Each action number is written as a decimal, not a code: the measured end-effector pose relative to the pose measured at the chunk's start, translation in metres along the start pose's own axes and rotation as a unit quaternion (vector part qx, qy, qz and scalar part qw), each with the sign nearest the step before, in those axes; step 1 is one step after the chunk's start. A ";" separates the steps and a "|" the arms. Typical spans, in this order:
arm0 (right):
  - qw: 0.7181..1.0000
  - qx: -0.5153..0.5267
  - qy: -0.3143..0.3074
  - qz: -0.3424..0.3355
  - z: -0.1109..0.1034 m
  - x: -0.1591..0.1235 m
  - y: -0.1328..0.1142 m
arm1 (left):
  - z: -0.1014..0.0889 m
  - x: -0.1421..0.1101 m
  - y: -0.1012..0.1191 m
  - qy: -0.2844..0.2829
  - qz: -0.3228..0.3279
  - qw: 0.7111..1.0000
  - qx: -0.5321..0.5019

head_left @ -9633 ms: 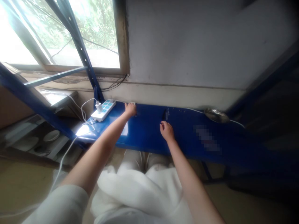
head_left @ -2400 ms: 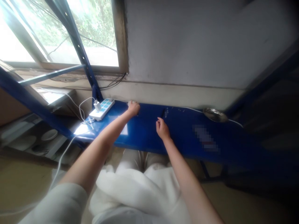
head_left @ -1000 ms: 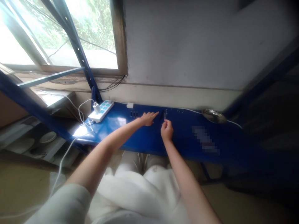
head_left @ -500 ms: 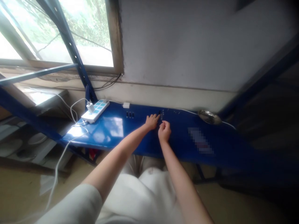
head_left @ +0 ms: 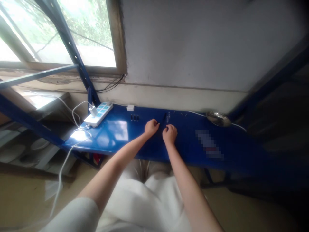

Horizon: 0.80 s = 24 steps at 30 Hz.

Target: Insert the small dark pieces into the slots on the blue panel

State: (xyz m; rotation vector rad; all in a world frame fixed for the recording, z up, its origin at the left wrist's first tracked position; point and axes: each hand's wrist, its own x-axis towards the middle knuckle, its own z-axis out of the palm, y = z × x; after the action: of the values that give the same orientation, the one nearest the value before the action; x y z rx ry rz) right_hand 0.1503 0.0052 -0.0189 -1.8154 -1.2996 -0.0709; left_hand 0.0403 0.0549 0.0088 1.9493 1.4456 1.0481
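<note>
Head view showed both hands drawn together at the middle of the blue worktop [head_left: 116, 135]. The left hand [head_left: 151, 127] had left the small white adapter [head_left: 130, 108] at the back edge, where it had rested seconds earlier, and swung right to meet the other; its grip was pinched on the near end of a thin dark strip [head_left: 163, 119] that ran back toward the wall. The right hand [head_left: 169, 133] sat just beside it, fingers curled in, though whether they pinched anything could not be told at this size. So the work had shifted from the adapter to that dark strip, now handled two-handed. Left behind, three small dark pieces [head_left: 134, 118] lay in a row near the adapter. Further left sat the white power strip [head_left: 98, 115] with a charger plugged in, and far right a metal dish [head_left: 218, 118] on a white cable.
</note>
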 end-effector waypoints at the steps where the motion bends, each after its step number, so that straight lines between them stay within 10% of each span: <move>1: 1.000 -0.016 -0.020 0.004 0.001 0.000 0.000 | -0.005 -0.005 -0.005 0.011 0.000 0.999 -0.031; 14: 0.967 -0.138 -0.203 0.065 0.014 0.021 -0.006 | -0.040 -0.052 -0.032 0.154 -0.045 0.942 -0.295; 24: 0.980 -0.122 -0.151 0.040 0.029 0.028 0.001 | -0.034 -0.049 -0.038 0.120 -0.084 0.947 -0.286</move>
State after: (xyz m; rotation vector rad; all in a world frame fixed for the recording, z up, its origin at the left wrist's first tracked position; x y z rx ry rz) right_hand 0.1517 0.0453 -0.0231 -2.1495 -1.4778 0.0967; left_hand -0.0158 0.0189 -0.0137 1.3013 1.2142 1.4644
